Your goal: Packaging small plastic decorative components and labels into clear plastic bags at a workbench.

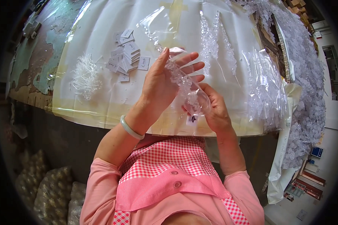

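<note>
A long clear plastic bag (204, 103) with a clear beaded spray (184, 85) inside slants across in front of me. My right hand (217, 112) pinches its lower end, where a small white tag (192, 120) with a dark mark shows. Behind the bag my left hand (159, 84) is spread, palm against the plastic, fingers stretched out to the right and thumb up. The bag's upper end reaches past that thumb, above the table. Left of my hands lie a pile of small white printed cards (124, 56) and a heap of thin white ties (87, 77).
Several loose beaded sprays (209, 41) lie at the table's far side. Bagged sprays (266, 88) are stacked at the right. Beyond them a large mass of clear beaded pieces (304, 86) is heaped. Filled sacks (53, 191) stand on the floor at the lower left.
</note>
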Available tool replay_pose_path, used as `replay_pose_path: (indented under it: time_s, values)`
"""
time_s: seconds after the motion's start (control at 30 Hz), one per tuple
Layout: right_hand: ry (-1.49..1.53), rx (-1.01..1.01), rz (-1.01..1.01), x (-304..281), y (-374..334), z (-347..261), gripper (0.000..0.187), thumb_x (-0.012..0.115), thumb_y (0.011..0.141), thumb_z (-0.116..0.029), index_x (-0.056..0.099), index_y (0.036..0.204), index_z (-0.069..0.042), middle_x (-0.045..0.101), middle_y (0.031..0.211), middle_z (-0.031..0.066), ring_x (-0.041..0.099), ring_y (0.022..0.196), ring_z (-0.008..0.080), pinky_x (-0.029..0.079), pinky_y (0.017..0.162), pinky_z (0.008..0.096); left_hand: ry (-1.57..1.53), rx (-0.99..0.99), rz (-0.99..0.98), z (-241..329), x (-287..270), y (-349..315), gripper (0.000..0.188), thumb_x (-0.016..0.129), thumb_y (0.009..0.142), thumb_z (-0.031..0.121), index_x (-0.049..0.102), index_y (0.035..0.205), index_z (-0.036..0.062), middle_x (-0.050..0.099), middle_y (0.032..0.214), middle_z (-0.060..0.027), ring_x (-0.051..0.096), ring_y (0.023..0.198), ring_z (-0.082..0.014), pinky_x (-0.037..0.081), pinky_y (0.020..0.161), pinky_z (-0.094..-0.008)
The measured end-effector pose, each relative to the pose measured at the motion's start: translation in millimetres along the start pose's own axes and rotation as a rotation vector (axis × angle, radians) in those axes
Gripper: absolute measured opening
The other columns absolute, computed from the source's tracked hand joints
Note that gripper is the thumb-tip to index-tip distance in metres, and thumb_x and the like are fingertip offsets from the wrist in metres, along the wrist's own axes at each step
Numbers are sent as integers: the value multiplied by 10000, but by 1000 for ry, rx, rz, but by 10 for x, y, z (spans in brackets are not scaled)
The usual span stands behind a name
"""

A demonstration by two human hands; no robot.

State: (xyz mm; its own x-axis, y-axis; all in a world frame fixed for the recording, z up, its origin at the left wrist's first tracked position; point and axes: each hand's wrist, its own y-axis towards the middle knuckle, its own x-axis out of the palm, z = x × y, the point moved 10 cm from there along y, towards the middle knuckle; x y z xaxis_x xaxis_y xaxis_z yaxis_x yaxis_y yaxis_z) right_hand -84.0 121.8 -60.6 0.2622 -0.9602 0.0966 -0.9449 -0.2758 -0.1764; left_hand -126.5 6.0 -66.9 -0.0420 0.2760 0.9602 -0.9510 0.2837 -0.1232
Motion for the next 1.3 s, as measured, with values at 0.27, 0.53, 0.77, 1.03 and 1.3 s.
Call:
replay_pose_path:
  time_s: [0.27,0.53,0.77,1.03,1.3]
  values:
    - [-218,90,-132,-99,-140,152,321,634,920,-105,579,1214,10,661,953,65,624,842,127,500,760,265,32,89,289,211,-435,109,491,399,1026,359,346,1278,-59,492,1304,-271,506,1188,-455,449,986,-603]
    - [-1121,-369,-37,121,-406,-30,514,759,748,-130,603,1234,-69,596,946,89,565,923,283,457,826,395,52,104,273,335,-490,165,498,396,1028,333,296,1302,-71,491,1301,-280,508,1186,-466,453,975,-616]
    - [-1064,-421,32,125,-300,-68,381,757,739,-79,624,1094,-51,581,890,77,590,821,230,467,735,366,63,117,236,370,-480,152,411,402,1028,312,373,1255,-29,521,1269,-282,545,1132,-476,466,953,-606]
    - [120,116,107,-216,-207,112,30,626,909,-46,598,918,-51,672,737,86,605,525,117,469,431,233,94,214,210,478,-489,113,393,424,1018,338,422,1216,-3,544,1248,-266,580,1069,-459,475,931,-601]
    - [669,287,35,-77,-169,438,54,599,928,-56,598,968,-93,690,795,103,665,605,139,542,483,253,52,295,85,411,-287,18,406,457,993,367,472,1200,18,571,1217,-255,609,1040,-419,484,933,-568]
